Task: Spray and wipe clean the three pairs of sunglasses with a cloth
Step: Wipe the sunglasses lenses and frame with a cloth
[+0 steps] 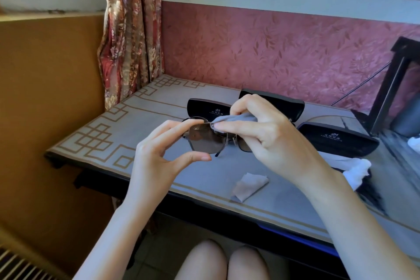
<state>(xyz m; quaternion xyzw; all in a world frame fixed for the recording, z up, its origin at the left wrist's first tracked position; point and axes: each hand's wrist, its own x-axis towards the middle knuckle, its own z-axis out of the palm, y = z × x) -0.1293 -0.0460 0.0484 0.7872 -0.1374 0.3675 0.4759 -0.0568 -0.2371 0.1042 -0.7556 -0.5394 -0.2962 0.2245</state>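
A pair of brown-lensed sunglasses (208, 140) is held up above the table. My left hand (163, 150) pinches the frame at its left lens, forefinger on the top rim and thumb below. My right hand (266, 129) grips a grey cloth (234, 119) and presses it with the fingertips against the top of the lens near the bridge. The right lens is mostly hidden behind my right hand. No spray bottle shows.
Three black glasses cases stand open behind my hands: one at the left (206, 108), one at the back (284, 103), one at the right (338, 140). A folded grey cloth (248, 185) and a crumpled white tissue (356, 169) lie on the patterned table mat (109, 134). A dark stand (391, 88) rises at right.
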